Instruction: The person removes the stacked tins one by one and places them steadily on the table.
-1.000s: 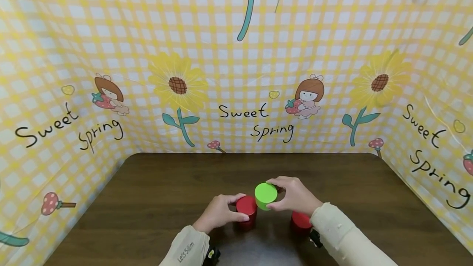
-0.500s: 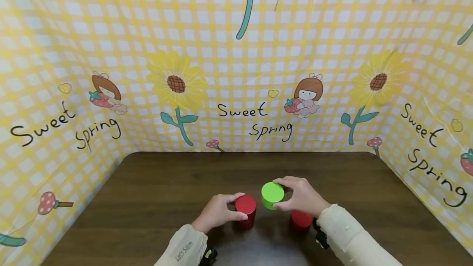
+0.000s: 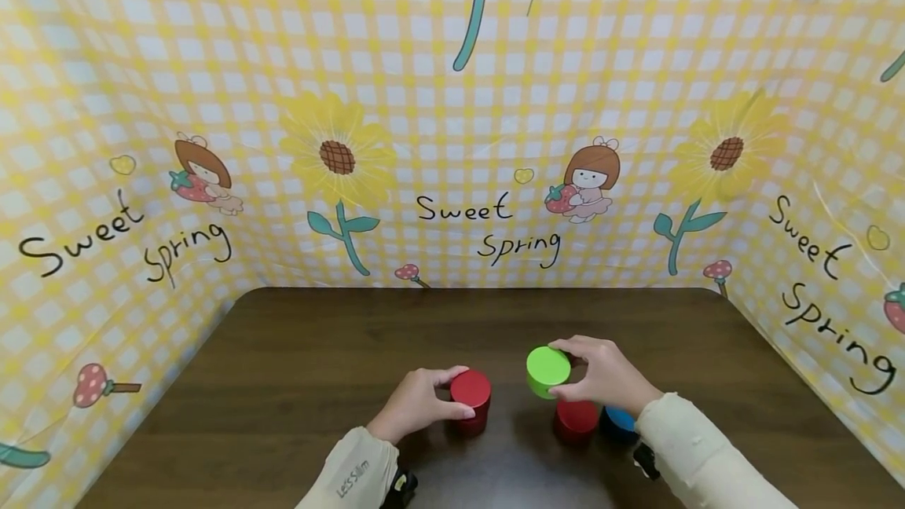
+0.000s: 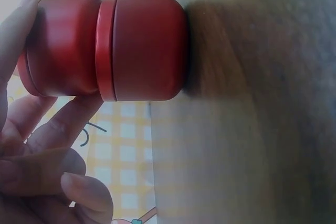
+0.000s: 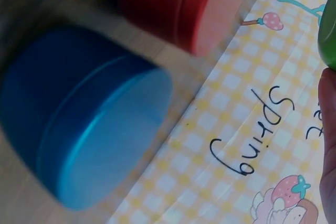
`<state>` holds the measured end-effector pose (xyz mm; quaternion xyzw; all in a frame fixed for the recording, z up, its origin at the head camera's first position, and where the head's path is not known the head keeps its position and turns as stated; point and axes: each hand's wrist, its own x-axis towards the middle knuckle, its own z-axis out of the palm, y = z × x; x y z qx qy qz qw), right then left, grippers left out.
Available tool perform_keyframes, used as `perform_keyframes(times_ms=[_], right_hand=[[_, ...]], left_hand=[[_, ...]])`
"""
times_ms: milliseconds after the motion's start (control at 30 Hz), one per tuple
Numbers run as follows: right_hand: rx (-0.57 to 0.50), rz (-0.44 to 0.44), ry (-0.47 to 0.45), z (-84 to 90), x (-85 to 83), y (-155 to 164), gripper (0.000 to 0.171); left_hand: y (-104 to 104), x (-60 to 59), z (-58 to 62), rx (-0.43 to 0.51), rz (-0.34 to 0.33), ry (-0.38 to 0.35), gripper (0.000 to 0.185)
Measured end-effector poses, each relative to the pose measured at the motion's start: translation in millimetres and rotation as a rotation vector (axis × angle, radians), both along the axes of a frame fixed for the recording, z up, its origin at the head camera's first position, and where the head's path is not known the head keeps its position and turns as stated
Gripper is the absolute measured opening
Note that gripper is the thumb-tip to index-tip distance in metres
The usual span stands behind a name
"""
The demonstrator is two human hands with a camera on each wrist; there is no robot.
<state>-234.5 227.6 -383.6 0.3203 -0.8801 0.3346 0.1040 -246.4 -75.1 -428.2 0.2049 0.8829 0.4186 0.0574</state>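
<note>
Above the table (image 3: pixel 318 352), green cylinder (image 3: pixel 547 371) upright in right hand's (image 3: pixel 604 378) grip.

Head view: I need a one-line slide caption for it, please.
Left hand grips a red round tin on the dark wooden table; right hand holds a green round tin aloft.

blue tin (image 3: pixel 621 421): half hidden behind sleeve | green lid (image 5: pixel 328 35): cut off, right-wrist edge
</note>
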Motion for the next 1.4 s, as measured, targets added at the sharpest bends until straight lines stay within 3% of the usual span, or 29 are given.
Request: perform_keyframes(times_ms=[500,733,933,1233,1400], right_hand=[[0.037,-0.065,0.006,-0.8,5.6,21,0.052],[0.041,-0.125,0.007,-1.3,12.5,36,0.053],[0.048,-0.152,0.011,-3.1,15.1,42,0.053],[0.062,-0.239,0.074,-9.1,22.0,61,0.053],[0.044,-0.26,0.095,-9.3,22.5,70,0.052]], left_hand=[[-1,2.0,2.1,-0.006,-0.011,0.0,0.063],[1,1.4,-0.5,0.022,-0.016,-0.042,0.063],[0,2.1,-3.0,0.011,-0.006,-0.033,0.062],[2,0.7,-0.4,0.014,-0.011,-0.047,0.062],[1,1.5,1.6,-0.009,0.008,-0.019,0.063]])
